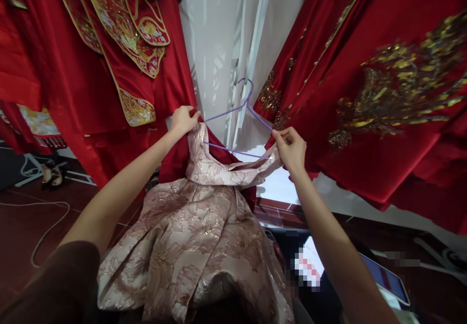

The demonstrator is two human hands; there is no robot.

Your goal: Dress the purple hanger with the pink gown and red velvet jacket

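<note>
A pink brocade skirt (197, 231) with a shiny floral pattern hangs from a thin purple hanger (228, 112), its waistband spread across the hanger's width. The hanger's hook points up, close to a white upright bar. My left hand (184, 119) is closed on the left end of the waistband, at the hanger's left corner. At the opposite corner, my right hand (291, 148) pinches the waistband's right end between thumb and fingers. Its folds spread down toward me, and the lower hem runs partly out of view.
Red embroidered garments (171, 61) hang on the left, and a red gown (365, 134) with gold sequins hangs on the right. White poles (255, 32) stand between them. A phone (390, 280) lies at lower right. Dark shoes (53, 175) and a white cable (54, 226) are on the left.
</note>
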